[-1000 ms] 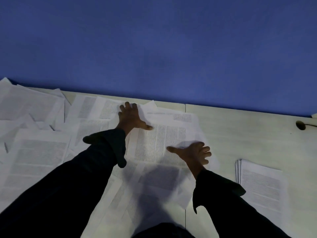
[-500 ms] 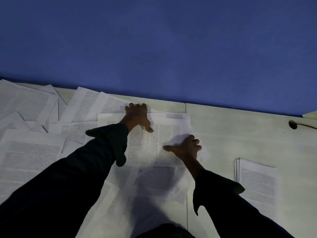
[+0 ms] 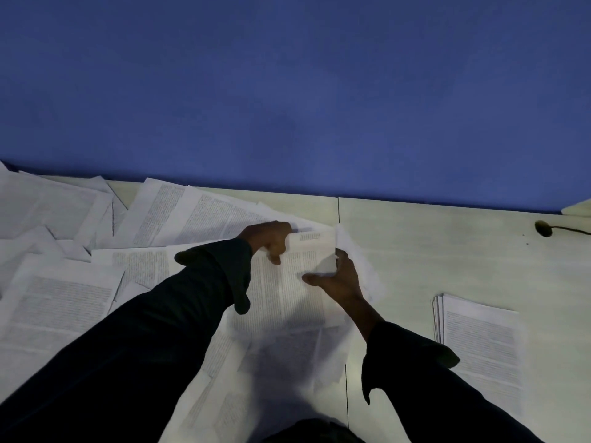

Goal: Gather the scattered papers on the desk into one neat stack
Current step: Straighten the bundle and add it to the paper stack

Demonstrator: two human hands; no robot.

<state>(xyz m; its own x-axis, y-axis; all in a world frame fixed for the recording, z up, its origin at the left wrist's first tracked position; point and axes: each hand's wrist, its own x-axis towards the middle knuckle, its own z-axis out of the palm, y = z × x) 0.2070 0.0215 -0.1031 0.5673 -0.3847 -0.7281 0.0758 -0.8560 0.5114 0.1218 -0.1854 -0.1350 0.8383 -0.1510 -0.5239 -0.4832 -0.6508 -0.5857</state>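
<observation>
Printed sheet (image 3: 287,282) between left hand (image 3: 270,239) and right hand (image 3: 339,279) grips

From where I sit, the print on the scattered papers (image 3: 198,215) is too small and dim to read. My left sleeve (image 3: 153,330) covers several sheets, and the left edge of the view cuts off more. The fingertips of the left hand (image 3: 268,239) are tucked out of sight behind a sheet's top edge, and the right hand (image 3: 339,279) hides its fingers behind the lifted side edge. The stack (image 3: 479,346) blurs at its near end. A small dark object (image 3: 543,228) on the tabletop (image 3: 431,251) I cannot identify.
</observation>
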